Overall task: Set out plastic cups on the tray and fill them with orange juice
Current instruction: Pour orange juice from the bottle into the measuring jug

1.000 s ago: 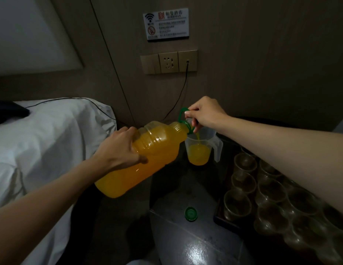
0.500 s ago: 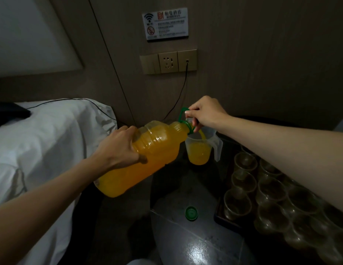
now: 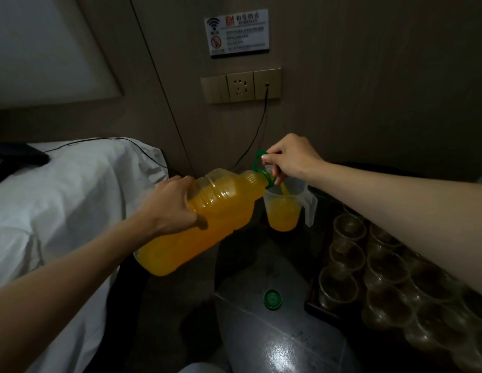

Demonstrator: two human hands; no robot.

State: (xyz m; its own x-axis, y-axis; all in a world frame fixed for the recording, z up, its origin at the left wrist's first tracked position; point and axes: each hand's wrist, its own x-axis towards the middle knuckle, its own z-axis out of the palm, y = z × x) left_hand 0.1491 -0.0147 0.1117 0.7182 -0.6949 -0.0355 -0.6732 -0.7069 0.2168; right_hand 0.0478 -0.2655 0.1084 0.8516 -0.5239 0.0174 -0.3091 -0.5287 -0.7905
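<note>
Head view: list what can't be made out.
- Count of plastic cups: the right arm covers some; the right and bottom edges cut others.
- Small print on the wall sign: too small to read.
- Mouth of the bottle: hidden behind the right hand and green handle.
- Dark object on the bed: cut off by the left edge.

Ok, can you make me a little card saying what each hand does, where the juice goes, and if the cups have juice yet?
left hand: grips the body of the tilted bottle
right hand: holds the green handle at the bottle's neck
juice: streaming into the jug, partly filled
cups: on the tray, no juice visible in them
cap: off, lying on the table
</note>
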